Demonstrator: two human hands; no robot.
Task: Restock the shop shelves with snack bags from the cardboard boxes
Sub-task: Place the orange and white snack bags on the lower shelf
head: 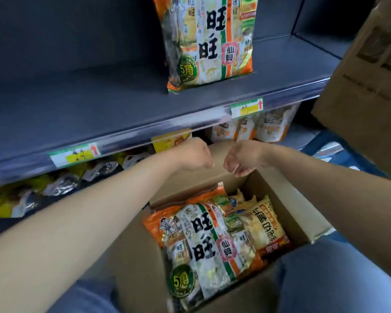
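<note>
One orange-and-white rice cracker bag (209, 44) stands upright on the grey shelf (99, 105). An open cardboard box (280, 199) sits between my knees with another such cracker bag (203, 247) lying on top and a yellow snack bag (265, 227) beside it. My left hand (194, 154) and my right hand (244, 158) hang side by side above the box's far edge, just below the shelf front. Both have loosely curled fingers pointing down, and neither holds anything.
The lower shelf holds yellow and silver packets (61, 184) on the left and orange-white bags (269, 127) on the right. A second large cardboard box (366, 75) stands at the right over a blue crate (330, 147). Price labels (246, 107) sit on the shelf edge.
</note>
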